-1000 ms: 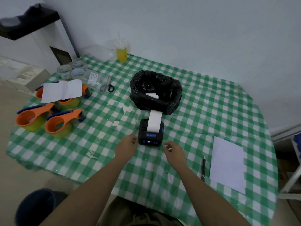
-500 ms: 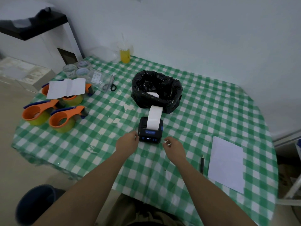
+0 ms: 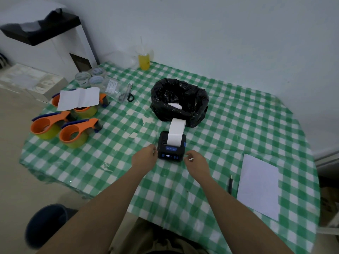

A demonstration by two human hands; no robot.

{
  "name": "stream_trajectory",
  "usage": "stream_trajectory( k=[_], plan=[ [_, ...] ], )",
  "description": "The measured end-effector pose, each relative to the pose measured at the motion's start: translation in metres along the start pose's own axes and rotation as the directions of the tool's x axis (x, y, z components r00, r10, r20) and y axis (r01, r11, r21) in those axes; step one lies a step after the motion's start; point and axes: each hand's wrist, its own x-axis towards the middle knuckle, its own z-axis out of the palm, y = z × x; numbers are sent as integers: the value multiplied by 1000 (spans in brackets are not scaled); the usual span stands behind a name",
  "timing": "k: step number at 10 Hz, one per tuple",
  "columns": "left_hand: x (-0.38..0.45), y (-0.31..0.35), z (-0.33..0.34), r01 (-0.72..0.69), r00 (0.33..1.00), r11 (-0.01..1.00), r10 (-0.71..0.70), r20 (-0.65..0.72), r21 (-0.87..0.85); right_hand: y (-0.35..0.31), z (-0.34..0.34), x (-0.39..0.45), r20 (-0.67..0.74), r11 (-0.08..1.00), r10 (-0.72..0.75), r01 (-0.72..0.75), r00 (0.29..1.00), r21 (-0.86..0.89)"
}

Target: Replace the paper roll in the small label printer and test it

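Note:
The small black label printer (image 3: 171, 150) sits mid-table with its display lit. A white paper strip (image 3: 177, 130) comes out of its top and curls back toward the black bag-lined bin (image 3: 198, 107) behind it. A white paper piece (image 3: 175, 105) lies inside the bin. My left hand (image 3: 145, 158) has curled fingers touching the printer's left side. Just off the printer's right front corner, my right hand (image 3: 197, 162) pinches a small white scrap (image 3: 191, 158) at its fingertips.
Three orange tape dispensers (image 3: 73, 132) stand at the left, one under a folded white sheet (image 3: 78, 98). Scissors (image 3: 128, 96), tape rolls (image 3: 91, 77) and a yellow drink cup (image 3: 144, 59) are at the back. A pen (image 3: 230, 183) and white sheet (image 3: 258, 186) lie at the right.
The view has shifted a little as my head moved. Both hands stay beside the printer, and the paper strip looks the same.

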Motion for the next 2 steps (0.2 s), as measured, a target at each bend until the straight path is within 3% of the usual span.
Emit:
stream_trajectory(
  k=[2],
  plan=[
    [4, 2, 1, 28, 1000, 999, -28, 2, -41, 2, -1, 2, -3, 1000, -5, 5, 1000, 18]
  ],
)
